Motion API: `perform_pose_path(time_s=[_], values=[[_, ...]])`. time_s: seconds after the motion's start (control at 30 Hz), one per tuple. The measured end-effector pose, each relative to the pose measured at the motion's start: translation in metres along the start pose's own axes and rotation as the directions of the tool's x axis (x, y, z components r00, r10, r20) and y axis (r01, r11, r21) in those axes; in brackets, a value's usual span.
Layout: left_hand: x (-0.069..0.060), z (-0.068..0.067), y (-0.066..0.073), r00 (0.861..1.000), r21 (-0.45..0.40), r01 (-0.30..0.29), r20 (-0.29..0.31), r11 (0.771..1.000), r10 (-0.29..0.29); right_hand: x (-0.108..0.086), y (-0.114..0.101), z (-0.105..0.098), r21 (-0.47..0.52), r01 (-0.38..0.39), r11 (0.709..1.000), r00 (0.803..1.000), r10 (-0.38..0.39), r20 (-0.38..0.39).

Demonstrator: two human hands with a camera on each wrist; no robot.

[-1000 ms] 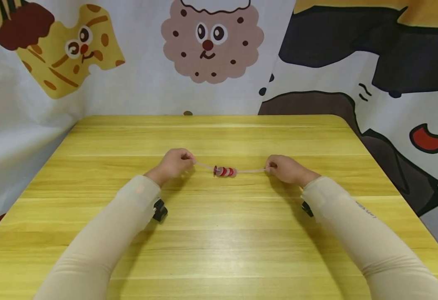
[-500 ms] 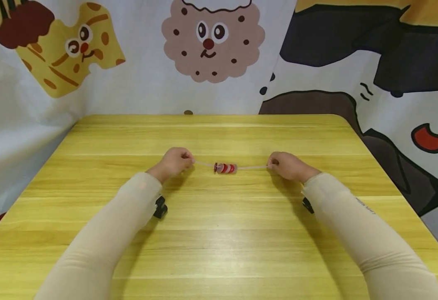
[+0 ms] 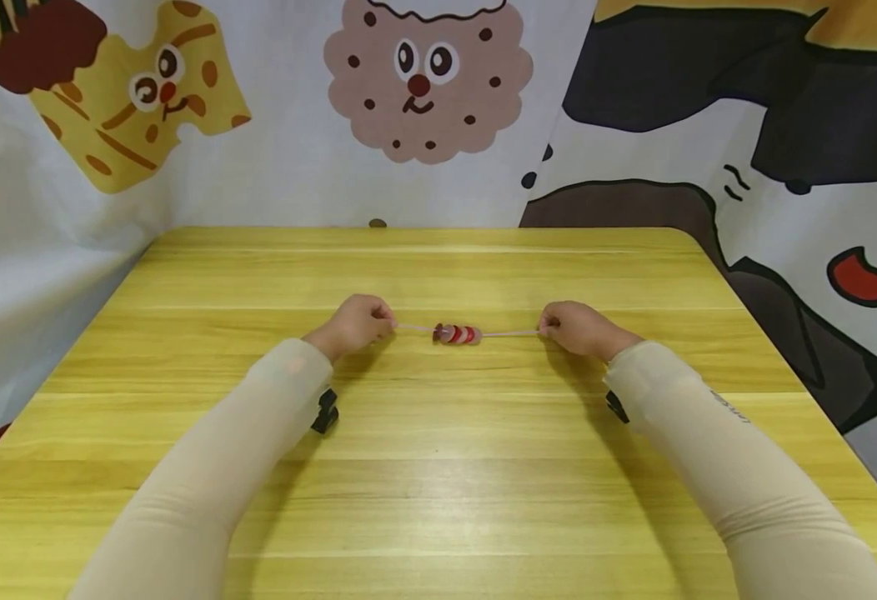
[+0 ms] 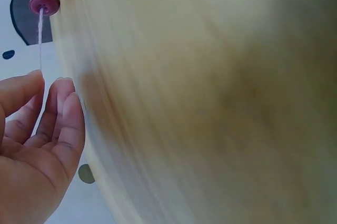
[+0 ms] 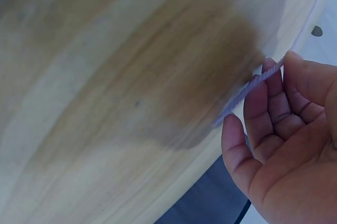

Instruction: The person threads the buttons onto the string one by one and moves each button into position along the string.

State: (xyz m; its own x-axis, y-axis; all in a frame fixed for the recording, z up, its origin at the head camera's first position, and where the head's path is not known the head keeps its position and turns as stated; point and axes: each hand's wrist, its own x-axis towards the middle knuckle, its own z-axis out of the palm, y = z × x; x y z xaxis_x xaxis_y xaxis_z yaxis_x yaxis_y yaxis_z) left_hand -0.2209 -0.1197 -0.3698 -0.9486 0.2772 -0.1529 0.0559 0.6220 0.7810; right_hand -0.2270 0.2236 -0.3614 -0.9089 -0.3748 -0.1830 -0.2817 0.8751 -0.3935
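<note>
Several buttons (image 3: 463, 335), red and pale pink, are packed face to face on a thin pale string (image 3: 509, 333) stretched nearly straight between my hands. A dark red button (image 4: 44, 4) sits at the left end of the stack, with the string coming out through its face. My left hand (image 3: 356, 323) pinches one end of the string between thumb and fingertip. At the other side, my right hand (image 3: 581, 327) pinches the string too, and in the right wrist view a loose tail (image 5: 247, 93) runs on past the thumb across the fingers.
The yellow wood-grain table (image 3: 438, 467) spreads under both arms. Behind it and at both sides hangs a white curtain (image 3: 273, 175) with cartoon food prints. A black wrist camera (image 3: 325, 412) shows below the left sleeve.
Both hands have shifted slightly, the right one outward and away from me. The string has drawn straighter, and the buttons have moved a little right.
</note>
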Motion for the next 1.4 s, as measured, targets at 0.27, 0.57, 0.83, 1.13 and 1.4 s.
perform_pose_path(time_s=[0.27,0.57,0.83,1.13,1.4], values=[[0.001,0.002,0.001,1.000,0.064,0.000,0.027,0.998,-0.002,-0.001,-0.003,0.001,-0.013,-0.004,1.000,1.000,0.004,0.015],[0.006,0.006,-0.001,0.999,0.105,-0.014,0.034,0.994,0.010,0.000,-0.002,0.004,-0.010,-0.008,1.000,1.000,0.008,0.024],[0.009,0.011,0.003,0.999,0.224,-0.040,0.022,0.974,0.036,0.004,-0.001,0.007,-0.009,-0.018,1.000,1.000,0.018,0.015],[0.009,0.019,0.004,1.000,0.297,-0.021,0.028,0.955,0.013,0.003,0.000,0.014,-0.015,-0.024,1.000,1.000,0.024,0.018],[0.011,0.021,0.005,1.000,0.343,-0.018,0.025,0.939,0.010,0.002,-0.004,0.016,-0.020,-0.029,0.999,0.999,0.029,0.017]])
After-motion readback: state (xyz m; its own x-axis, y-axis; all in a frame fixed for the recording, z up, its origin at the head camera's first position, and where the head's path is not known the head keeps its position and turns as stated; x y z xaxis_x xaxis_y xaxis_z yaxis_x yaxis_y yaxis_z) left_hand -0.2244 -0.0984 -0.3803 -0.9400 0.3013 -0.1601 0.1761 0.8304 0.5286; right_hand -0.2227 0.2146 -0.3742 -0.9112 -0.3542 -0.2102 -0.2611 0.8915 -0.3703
